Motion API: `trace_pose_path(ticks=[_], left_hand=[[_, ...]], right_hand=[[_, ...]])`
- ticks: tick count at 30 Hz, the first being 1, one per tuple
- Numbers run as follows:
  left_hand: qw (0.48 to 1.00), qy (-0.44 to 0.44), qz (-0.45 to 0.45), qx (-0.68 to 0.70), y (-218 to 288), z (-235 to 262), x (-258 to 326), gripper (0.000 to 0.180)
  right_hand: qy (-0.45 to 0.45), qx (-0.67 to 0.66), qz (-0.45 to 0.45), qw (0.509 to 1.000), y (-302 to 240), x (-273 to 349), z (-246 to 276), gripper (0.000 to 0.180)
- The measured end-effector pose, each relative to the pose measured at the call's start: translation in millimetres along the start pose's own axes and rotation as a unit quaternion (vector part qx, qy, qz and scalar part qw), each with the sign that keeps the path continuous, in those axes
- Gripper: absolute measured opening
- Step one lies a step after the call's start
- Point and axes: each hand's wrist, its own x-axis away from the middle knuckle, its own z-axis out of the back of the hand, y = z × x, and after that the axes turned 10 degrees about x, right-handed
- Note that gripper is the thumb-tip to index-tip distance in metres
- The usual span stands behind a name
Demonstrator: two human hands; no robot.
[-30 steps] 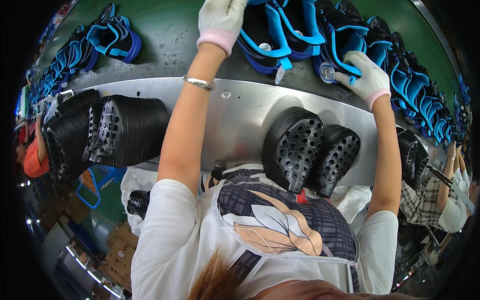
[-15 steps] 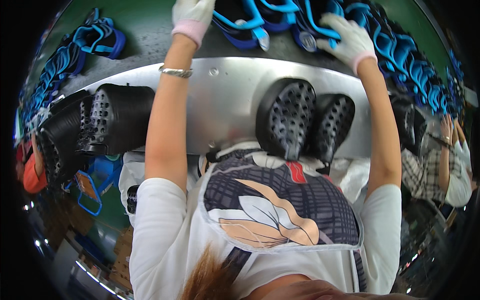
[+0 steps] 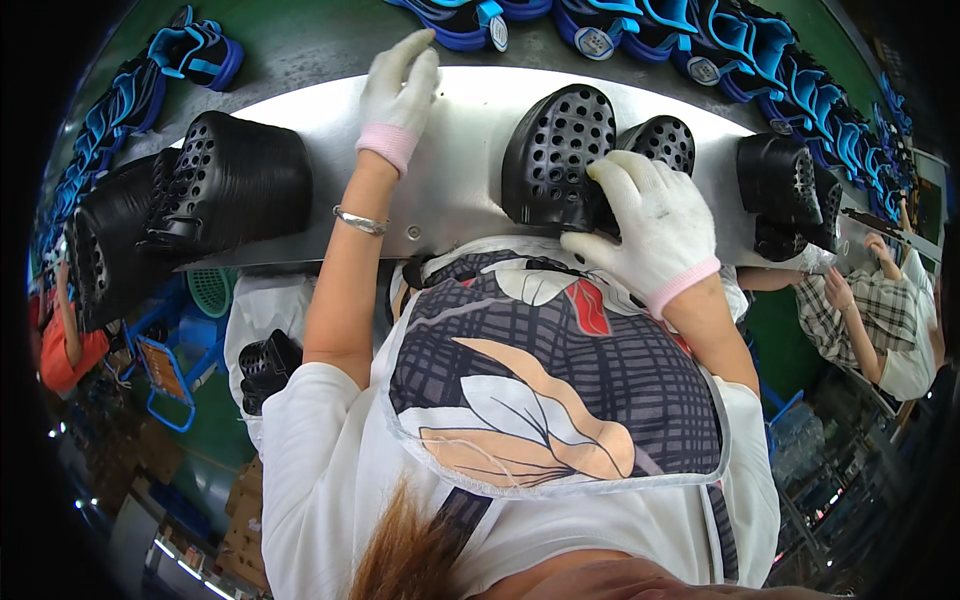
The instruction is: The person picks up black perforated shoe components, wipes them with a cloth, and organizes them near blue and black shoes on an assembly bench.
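Observation:
Both my hands wear white knit gloves with pink cuffs. My left hand (image 3: 400, 95) is held over the far part of the metal bench, fingers stretched upward with nothing in them. My right hand (image 3: 655, 215) curls around the near end of a black perforated shoe-shaped insert (image 3: 662, 140), covering its lower half. Just left of it stands a matching black insert (image 3: 563, 150), its holed face toward me. The fingertips of my right hand lie close beside that one; whether they touch it I cannot tell.
Blue-and-black shoes with round tags (image 3: 680, 45) line the green conveyor (image 3: 300, 45) beyond the metal bench (image 3: 460, 140). More black inserts stand at the left (image 3: 240, 180) and right (image 3: 780, 180). Co-workers sit at both sides, one in an orange sleeve (image 3: 75, 350), one in plaid (image 3: 870, 310).
My right hand has come back from the shoes on the conveyor to the black inserts. My left hand has left the shoes and drawn nearer. The view has shifted, showing the bench higher.

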Motion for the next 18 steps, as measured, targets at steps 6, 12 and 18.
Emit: trace_pose_path(ticks=[6, 12, 18], left_hand=[[0.998, -0.052, 0.025, -0.013, 15, -5, 18, 0.036], [0.993, -0.112, 0.043, -0.014, 27, -11, 25, 0.039], [0.966, -0.142, 0.093, 0.195, 71, -15, 38, 0.055]], right_hand=[[0.035, 0.007, -0.028, 0.999, 5, -4, -13, 0.059], [-0.007, -0.059, -0.023, 0.998, 7, -8, -5, 0.056], [0.015, -0.178, -0.023, 0.984, 5, -7, 41, 0.060]])
